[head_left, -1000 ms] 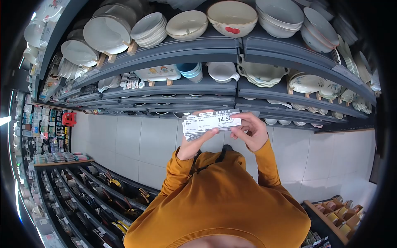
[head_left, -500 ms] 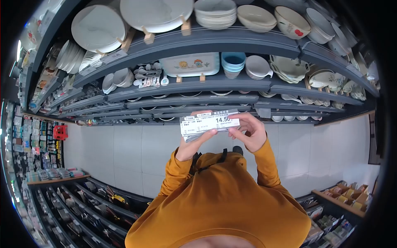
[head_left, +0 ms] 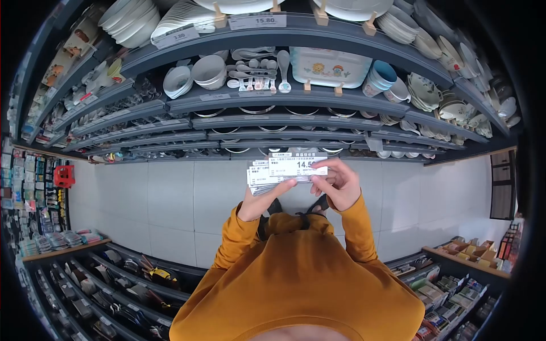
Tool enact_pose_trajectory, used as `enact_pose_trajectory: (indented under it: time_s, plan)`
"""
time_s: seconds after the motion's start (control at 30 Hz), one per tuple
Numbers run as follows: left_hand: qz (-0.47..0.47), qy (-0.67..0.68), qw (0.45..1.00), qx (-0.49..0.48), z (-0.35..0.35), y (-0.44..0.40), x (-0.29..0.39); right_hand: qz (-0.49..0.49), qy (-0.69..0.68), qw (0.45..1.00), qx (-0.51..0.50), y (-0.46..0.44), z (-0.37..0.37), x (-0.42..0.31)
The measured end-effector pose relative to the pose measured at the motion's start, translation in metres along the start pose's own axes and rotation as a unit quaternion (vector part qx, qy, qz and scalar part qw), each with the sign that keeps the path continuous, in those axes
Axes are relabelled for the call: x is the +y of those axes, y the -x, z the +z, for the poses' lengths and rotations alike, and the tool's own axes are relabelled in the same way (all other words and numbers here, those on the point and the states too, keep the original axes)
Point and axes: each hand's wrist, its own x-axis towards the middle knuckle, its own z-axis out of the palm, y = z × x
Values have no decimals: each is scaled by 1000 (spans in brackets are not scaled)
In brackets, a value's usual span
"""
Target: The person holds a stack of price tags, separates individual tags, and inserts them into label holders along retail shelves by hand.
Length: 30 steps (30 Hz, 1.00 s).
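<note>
In front of my chest, above the floor, I hold a stack of white price labels (head_left: pixel 263 181). My left hand (head_left: pixel 260 200) is closed on the stack from below, its thumb lying across the front. The top price label (head_left: pixel 287 166), printed 14.50, sticks out to the right of the others. My right hand (head_left: pixel 337 183) pinches its right end between thumb and fingers, covering part of the price. The other labels' print is partly covered and too small to read.
Ahead rises a dark shelf unit (head_left: pixel 227 103) with bowls (head_left: pixel 209 71), spoons (head_left: pixel 283 71), a divided tray (head_left: pixel 330 67) and blue cups (head_left: pixel 380 77). Shelf labels (head_left: pixel 257 21) line its edges. A red basket (head_left: pixel 65 176) is at the left. Low racks of goods stand behind me on both sides.
The shelves have shifted rightward in view, bringing more of their left part in. The top label has slid slightly left, and my right fingers now cover the end of its price.
</note>
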Motion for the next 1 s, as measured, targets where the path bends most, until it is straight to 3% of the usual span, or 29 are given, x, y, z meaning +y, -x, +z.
enact_pose_trajectory:
  time_s: [0.5,1.0]
  plan:
    - [28,8,999,-25,-47,24,12,-32,20,999,14,4,56,0]
    - [31,11,998,-57,-44,20,12,-52,21,997,44,10,51,1]
